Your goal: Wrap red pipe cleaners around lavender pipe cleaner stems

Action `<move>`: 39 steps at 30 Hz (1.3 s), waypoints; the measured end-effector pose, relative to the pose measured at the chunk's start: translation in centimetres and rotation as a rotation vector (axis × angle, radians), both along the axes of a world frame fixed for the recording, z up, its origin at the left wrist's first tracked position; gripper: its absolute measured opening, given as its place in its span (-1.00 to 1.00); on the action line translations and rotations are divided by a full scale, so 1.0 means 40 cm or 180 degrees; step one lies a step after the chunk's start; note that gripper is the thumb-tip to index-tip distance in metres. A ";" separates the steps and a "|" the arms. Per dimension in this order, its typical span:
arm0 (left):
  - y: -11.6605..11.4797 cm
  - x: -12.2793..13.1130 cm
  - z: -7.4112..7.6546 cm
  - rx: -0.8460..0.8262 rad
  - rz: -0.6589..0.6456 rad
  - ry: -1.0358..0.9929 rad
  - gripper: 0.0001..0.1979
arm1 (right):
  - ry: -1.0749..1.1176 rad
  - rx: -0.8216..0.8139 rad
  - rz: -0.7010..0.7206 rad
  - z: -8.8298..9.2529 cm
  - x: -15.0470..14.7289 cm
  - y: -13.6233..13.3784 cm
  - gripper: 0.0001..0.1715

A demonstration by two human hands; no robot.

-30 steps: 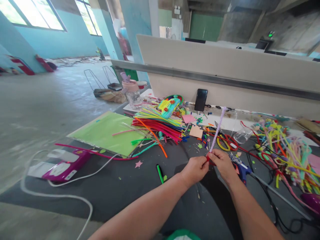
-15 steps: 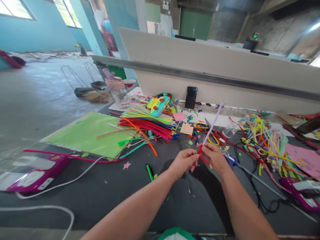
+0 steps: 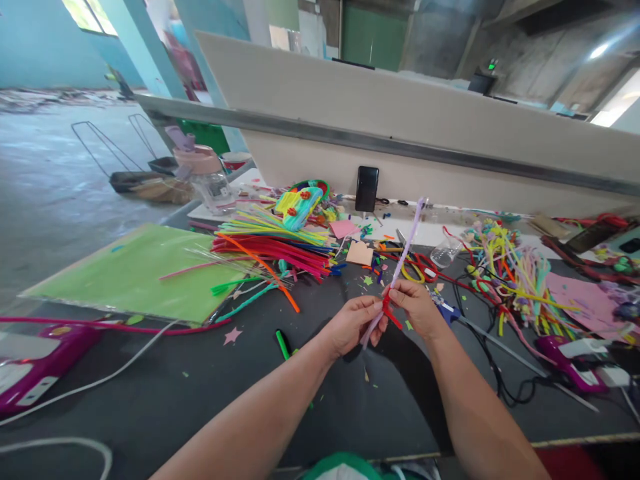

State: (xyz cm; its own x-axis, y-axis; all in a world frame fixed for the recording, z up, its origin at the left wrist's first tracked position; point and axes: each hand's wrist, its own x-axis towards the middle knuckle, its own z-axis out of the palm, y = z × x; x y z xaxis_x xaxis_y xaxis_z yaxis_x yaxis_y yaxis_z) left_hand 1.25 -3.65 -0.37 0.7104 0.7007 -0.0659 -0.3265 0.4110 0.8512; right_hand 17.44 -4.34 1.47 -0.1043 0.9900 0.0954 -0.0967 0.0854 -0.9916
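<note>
Above the dark tabletop, my left hand (image 3: 356,323) and my right hand (image 3: 415,305) meet with closed fingertips on a pair of pipe cleaners. The lilac pipe cleaner (image 3: 408,245) stands up at a slant, its lower end showing beneath my left fingers. Around it at my fingertips is a red pipe cleaner (image 3: 393,319), one short end poking down to the right. My left fingers pinch at the crossing; my right thumb and finger grip just right of it. The exact bend of the red one is partly hidden by fingers.
Left of my hands lie a green marker (image 3: 283,344), a pile of coloured pipe cleaners (image 3: 273,248) and a green sheet pack (image 3: 130,270). Scissors (image 3: 417,270) are behind. A blue glue gun (image 3: 446,311) and tangled cables sit right. A phone (image 3: 367,189) leans on the partition.
The view has turned slightly right, so the table's things sit farther left. The lilac pipe cleaner's lower end now shows below my left fingers. Both hands still grip the joined pieces.
</note>
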 end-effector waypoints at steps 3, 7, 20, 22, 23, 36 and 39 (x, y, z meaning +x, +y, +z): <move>0.001 0.001 -0.005 -0.0013 -0.0009 0.0029 -0.70 | -0.0117 0.0022 -0.0008 0.005 0.000 -0.002 -0.79; 0.001 0.003 -0.014 0.0039 -0.0008 -0.0023 -0.71 | -0.0226 0.0063 -0.0076 0.008 0.002 -0.003 -0.79; -0.006 0.008 -0.008 0.0488 0.0151 0.0356 -0.66 | -0.0607 0.0217 -0.0421 -0.005 0.001 -0.003 -0.75; -0.006 0.007 -0.005 0.0826 0.0192 0.0651 -0.64 | -0.0659 0.0255 -0.0488 -0.005 -0.001 -0.004 -0.75; -0.005 0.006 -0.005 0.1050 0.0237 0.0824 -0.64 | -0.0718 0.0284 -0.0515 -0.005 -0.002 -0.004 -0.75; -0.008 0.015 -0.008 0.0848 0.0430 0.0533 -0.58 | -0.0385 0.0235 -0.0733 -0.014 0.001 0.004 -0.74; -0.009 0.017 -0.011 0.0645 0.0528 0.0374 -0.59 | -0.0351 0.0200 -0.0692 -0.016 0.000 0.005 -0.74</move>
